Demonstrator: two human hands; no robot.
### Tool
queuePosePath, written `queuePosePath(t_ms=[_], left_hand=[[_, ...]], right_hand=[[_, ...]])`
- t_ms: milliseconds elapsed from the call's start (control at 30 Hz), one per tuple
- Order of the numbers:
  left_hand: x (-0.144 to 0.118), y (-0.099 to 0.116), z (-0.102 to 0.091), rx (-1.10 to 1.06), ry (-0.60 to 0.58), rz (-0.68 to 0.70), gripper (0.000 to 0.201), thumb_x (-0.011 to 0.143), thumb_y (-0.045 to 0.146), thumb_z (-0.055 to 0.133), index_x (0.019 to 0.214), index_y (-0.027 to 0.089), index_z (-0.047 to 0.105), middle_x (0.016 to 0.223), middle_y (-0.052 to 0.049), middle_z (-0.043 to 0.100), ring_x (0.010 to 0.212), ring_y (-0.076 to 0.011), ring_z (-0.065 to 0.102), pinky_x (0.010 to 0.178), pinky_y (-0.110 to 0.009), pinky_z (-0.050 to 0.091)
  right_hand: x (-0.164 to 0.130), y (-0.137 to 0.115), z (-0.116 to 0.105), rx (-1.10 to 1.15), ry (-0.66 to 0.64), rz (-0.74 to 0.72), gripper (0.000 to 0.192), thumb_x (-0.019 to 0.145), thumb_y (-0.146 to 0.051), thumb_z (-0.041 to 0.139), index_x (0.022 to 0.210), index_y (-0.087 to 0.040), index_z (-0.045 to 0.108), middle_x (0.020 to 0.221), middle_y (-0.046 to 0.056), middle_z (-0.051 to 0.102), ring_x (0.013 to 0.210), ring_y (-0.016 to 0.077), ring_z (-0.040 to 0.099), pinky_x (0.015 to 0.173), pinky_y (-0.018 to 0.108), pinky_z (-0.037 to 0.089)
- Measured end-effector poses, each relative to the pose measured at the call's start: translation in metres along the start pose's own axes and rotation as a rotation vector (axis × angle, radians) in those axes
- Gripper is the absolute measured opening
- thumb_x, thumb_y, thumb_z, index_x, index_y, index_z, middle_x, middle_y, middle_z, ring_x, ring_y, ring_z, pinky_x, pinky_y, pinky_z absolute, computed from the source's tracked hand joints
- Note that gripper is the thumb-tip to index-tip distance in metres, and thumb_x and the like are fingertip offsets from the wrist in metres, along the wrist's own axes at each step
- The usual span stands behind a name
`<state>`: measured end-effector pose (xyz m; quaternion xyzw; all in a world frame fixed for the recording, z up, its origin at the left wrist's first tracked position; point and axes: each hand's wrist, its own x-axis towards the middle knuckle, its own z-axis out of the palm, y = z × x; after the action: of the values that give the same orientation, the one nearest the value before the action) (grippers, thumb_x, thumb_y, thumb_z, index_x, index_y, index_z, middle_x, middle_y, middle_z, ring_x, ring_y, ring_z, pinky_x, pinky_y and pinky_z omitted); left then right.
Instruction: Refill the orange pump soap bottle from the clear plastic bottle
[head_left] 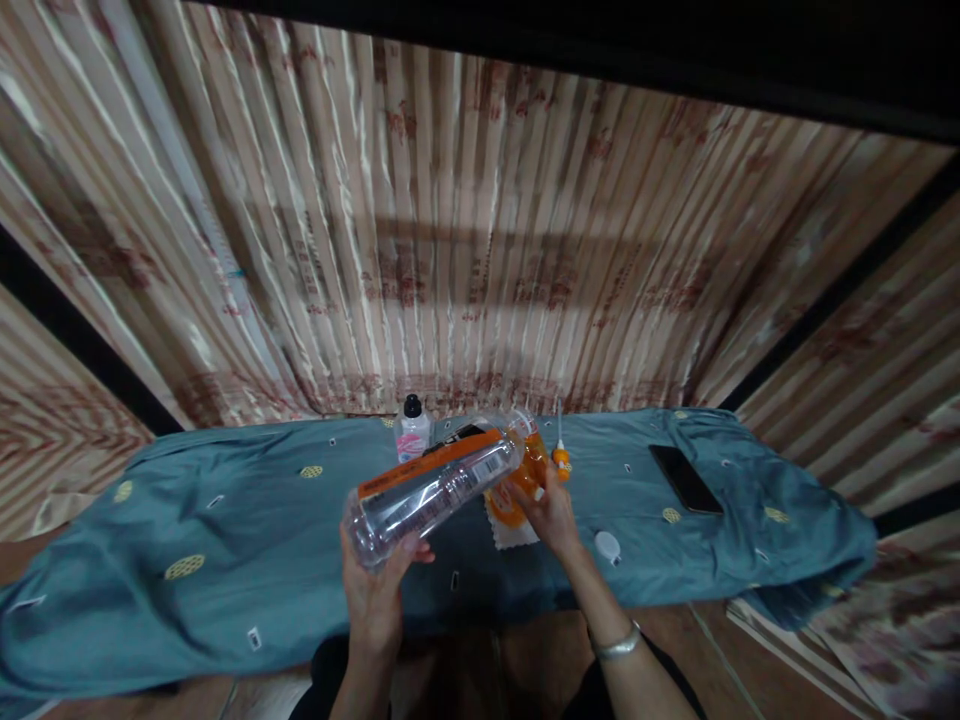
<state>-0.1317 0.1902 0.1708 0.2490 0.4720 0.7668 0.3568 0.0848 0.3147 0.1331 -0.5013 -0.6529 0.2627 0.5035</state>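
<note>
Clear plastic bottle (435, 485), orange label — lying tilted above the blue-green cloth (225, 540), base toward the person, neck slanting up and away. The left hand (379, 585) is cupping the base from below, fingers curled closed about it, thumb across the near side; this grip appears to be carrying the weight.

The right hand (551, 515) is reaching to the neck end, fingers partly bent around an orange piece (529, 470) there — whether they are pinching it fully is hard to tell behind the blur. A bangle (616, 645) is sitting on that wrist.

Nearby on the cloth: a small black-capped bottle (412, 428) just behind, a white cap (607, 545) beside the right wrist, an orange-handled tool (559, 450), a dark phone (684, 478) well to the right.
</note>
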Motion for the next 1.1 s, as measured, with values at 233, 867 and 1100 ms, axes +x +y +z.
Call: queuePosePath(t_ms=[233,867,1100], left_hand=[[0.001,0.001,-0.001,-0.009,-0.008,-0.008,0.085,0.061,0.035,0.093,0.134,0.020,0.052,0.090,0.000,0.071,0.057,-0.0173,0.069,0.053,-0.032,0.062],[-0.013,0.025,0.017,0.028,0.012,0.100,0.088,0.059,0.036,0.094,0.135,0.024,0.050,0.097,-0.001,0.067,0.056,-0.0124,0.065,0.049,-0.026,0.059],[-0.011,0.023,0.011,0.059,-0.017,0.070,0.088,0.059,0.037,0.095,0.134,0.024,0.050,0.097,-0.001,0.067,0.061,-0.0147,0.067,0.053,-0.028,0.061]], right_hand=[[0.000,0.004,0.002,0.002,0.025,-0.031,0.064,0.082,-0.053,0.075,0.133,-0.018,0.059,0.108,0.015,0.079,0.102,0.0353,0.077,0.084,0.045,0.064],[-0.001,-0.002,-0.001,0.035,-0.026,-0.026,0.064,0.082,-0.047,0.075,0.136,-0.018,0.056,0.115,0.016,0.077,0.105,0.0353,0.076,0.088,0.047,0.063],[0.000,-0.005,-0.003,0.069,-0.044,-0.022,0.062,0.082,-0.046,0.075,0.136,-0.020,0.056,0.115,0.013,0.076,0.106,0.0328,0.075,0.090,0.045,0.061]])
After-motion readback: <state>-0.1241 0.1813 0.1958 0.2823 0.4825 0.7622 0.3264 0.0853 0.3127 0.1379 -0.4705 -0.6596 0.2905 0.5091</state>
